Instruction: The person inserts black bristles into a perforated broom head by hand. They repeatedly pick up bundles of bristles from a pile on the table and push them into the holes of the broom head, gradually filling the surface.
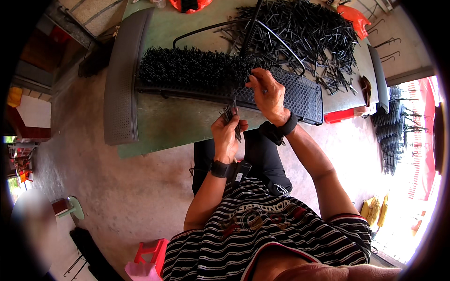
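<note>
A long black panel [298, 91] lies across the table, its right part showing rows of small holes. Dense upright black plastic strips [185, 68] cover its left and middle. My left hand [225, 136] is closed around a bundle of thin black strips [229, 114], just off the panel's near edge. Over the panel, where the strips give way to bare holes, my right hand [269, 93] has thumb and fingers pinched together. Whatever is between those fingertips is too small to make out.
A large heap of loose black strips [300, 35] spreads over the far right of the green table [164, 136]. A thin black metal frame [206, 29] stands behind the panel. A grey perforated board [124, 84] lies at the table's left end. A red stool [152, 253] is low left.
</note>
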`<state>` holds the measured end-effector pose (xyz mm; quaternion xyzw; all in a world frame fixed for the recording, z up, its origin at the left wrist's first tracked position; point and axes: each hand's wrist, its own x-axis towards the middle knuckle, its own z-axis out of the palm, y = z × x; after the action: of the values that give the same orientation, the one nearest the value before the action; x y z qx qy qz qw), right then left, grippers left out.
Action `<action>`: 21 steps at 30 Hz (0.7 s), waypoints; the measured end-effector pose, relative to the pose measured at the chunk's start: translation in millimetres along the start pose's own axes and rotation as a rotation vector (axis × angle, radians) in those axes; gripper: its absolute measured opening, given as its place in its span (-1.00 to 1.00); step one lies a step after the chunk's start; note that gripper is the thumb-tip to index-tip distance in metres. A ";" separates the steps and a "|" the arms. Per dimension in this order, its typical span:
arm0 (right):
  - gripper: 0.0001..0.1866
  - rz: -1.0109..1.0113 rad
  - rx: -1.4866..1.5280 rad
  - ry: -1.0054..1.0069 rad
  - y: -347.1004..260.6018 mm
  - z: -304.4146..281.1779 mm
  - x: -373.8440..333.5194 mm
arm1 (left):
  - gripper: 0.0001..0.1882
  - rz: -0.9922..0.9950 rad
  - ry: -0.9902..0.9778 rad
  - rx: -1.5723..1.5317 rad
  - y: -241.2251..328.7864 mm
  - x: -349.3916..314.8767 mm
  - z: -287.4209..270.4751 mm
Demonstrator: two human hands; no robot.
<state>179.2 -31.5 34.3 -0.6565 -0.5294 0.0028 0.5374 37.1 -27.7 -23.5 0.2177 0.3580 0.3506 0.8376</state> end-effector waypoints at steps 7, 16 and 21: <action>-0.88 -0.148 -0.180 -0.145 8.5 2.3 0.2 | -0.87 0.018 0.027 0.021 1.1 -0.8 1.0; -0.74 0.268 -0.198 -0.420 -3.3 -14.0 -5.8 | -0.82 -0.006 0.014 -0.006 7.3 -5.5 10.0; -0.80 0.581 0.227 -0.249 -2.6 -14.4 -3.0 | -0.79 0.040 -0.009 0.027 0.2 -4.5 9.8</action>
<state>184.3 -44.1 40.5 -0.7106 -0.3779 0.2952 0.5149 42.1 -32.0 -15.0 0.2377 0.3547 0.3615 0.8289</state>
